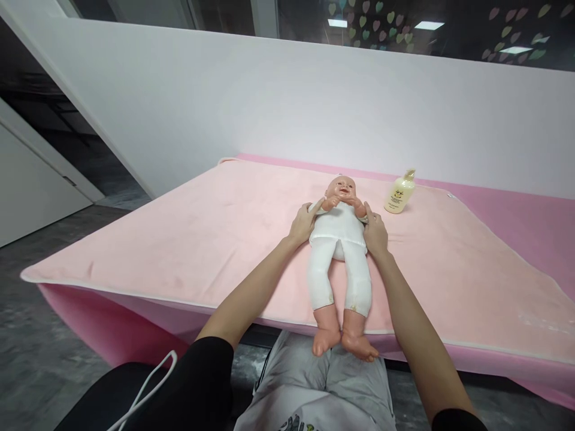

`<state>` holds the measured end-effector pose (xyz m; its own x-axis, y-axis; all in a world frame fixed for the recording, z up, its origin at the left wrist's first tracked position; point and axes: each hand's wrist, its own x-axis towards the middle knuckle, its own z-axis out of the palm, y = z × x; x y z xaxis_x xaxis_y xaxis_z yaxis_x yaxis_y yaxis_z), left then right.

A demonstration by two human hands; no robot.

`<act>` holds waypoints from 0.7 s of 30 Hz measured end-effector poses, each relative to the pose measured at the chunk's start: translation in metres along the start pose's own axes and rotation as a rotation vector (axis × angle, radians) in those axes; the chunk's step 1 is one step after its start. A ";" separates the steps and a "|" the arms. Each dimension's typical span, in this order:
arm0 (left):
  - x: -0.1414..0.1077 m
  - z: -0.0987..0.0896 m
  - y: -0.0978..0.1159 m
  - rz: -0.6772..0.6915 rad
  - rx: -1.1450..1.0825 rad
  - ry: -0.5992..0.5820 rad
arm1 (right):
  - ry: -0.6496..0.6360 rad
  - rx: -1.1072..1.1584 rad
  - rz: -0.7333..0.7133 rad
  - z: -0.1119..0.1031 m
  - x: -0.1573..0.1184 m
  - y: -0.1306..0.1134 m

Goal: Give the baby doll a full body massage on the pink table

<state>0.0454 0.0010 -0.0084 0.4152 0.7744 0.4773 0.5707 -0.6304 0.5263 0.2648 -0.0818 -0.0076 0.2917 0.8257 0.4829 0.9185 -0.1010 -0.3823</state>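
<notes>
A baby doll (339, 222) in a white top and white trousers lies on its back on the pink towel (188, 233). Its head points to the wall, and its bare feet stick out past the table's near edge. With my left hand (303, 224) I hold the doll's arm and side at the left of the picture. My right hand (375, 231) grips the opposite arm and side, thumb near the doll's forearm. Some fingers of both hands are hidden beside or under the doll. Both doll hands rest up by its chin.
A pale yellow pump bottle (398, 194) stands on the towel, right of the doll's head. Behind the table rises a white wall (287, 102) with dark glass above. A white cable (155, 383) hangs by my left arm.
</notes>
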 end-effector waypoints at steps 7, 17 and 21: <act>-0.003 -0.001 0.001 0.036 0.099 -0.051 | -0.050 -0.166 -0.114 -0.008 0.000 -0.008; 0.001 0.003 -0.009 -0.005 -0.092 0.022 | 0.025 0.113 -0.005 0.003 0.001 0.002; 0.004 0.006 -0.018 -0.004 -0.250 0.096 | 0.054 0.225 0.031 0.005 0.000 0.004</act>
<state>0.0412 0.0157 -0.0200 0.3375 0.7755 0.5336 0.3747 -0.6307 0.6796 0.2676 -0.0794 -0.0127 0.3383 0.7927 0.5072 0.8280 0.0055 -0.5608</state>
